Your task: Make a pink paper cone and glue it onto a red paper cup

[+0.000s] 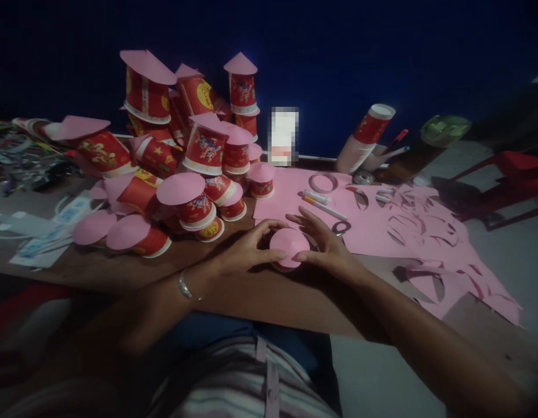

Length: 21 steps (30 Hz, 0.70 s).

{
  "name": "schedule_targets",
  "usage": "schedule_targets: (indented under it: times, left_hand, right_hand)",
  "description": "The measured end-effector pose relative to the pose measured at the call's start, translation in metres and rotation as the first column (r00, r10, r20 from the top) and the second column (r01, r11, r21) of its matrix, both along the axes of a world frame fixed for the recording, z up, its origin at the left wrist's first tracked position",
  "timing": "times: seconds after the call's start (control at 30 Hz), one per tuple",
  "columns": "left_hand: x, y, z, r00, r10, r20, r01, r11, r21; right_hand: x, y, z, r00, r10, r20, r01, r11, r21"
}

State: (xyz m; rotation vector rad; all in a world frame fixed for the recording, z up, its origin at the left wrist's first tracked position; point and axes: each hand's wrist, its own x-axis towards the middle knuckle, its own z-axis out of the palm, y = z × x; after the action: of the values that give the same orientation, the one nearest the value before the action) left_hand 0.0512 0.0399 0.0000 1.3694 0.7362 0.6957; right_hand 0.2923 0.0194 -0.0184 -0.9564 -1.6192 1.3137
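Close to the table's front edge is a pink paper cone (290,241), its point facing up at me; a narrow rim shows beneath it, and what it sits on is mostly hidden. My left hand (251,247) curls around the cone's left side, thumb on top and fingers behind. From the right, my right hand (327,247) steadies it with the thumb on its edge, the upper fingers raised and spread behind it. Just beyond lie scissors (340,227), an orange-and-white pen (325,206) and a white marker (316,197) on a pink paper sheet (286,200).
Red paper cups with pink cone tops (203,145) are piled at the left. Pink paper scraps (426,220) spread rightward near a pink ring (322,182). A leaning cup stack (367,136) stands behind. A tangled heap (25,157) lies far left; a red stool (513,174) stands right.
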Motion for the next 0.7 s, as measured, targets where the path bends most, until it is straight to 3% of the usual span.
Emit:
schedule_targets:
  times: [0.13,0.33,0.7]
  left_hand:
    - [0.0006,-0.0002,0.0010,1.000,-0.002,0.026,0.002,1.000,-0.029]
    - [-0.0004,0.0002,-0.0005,0.997,0.065,0.048,-0.059,0.993,-0.103]
    - [-0.0016,0.0037,-0.0038,0.996,0.088,0.029,-0.082,0.984,-0.161]
  right_hand:
    - [0.0003,0.0034,-0.0036,0.999,0.022,-0.032,-0.023,0.999,-0.025]
    - [0.0020,0.0056,-0.0009,0.978,0.020,-0.207,-0.051,0.988,-0.144]
    - [-0.0002,0.0088,-0.0047,0.994,0.006,-0.111,-0.020,0.992,-0.121]
